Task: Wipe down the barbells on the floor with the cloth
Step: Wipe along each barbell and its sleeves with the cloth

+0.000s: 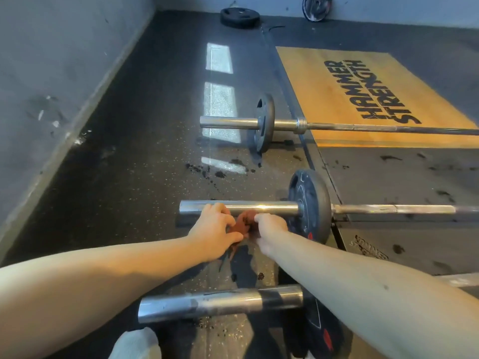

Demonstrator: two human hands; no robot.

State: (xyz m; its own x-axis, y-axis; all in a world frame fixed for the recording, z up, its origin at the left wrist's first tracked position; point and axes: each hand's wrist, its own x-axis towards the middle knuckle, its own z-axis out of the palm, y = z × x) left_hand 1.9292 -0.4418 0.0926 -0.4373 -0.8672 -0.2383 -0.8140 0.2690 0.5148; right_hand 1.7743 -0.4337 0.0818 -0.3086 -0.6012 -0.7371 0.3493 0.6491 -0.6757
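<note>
- A grey wall (51,73) runs along the left, scuffed and chipped near its base.
- A paler far wall (388,6) crosses the top.
- The black rubber floor (124,182) is flecked with pale specks.
- Bright patches of light (219,58) lie in a row on it.
- Dark crumbs (220,173) are scattered near the closest patch.
- A wooden platform (305,81) on the right bears black lettering, "HAMMER STRENGTH".
- One loose weight plate (239,18) lies flat by the far corner.
- Another plate (316,7) leans against the far wall.

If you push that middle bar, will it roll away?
Probably yes: the middle barbell sits on a round plate, so it would likely roll. It looks like steel, so probably heavy and stiff. Its shiny sleeve may be slippery.
</note>
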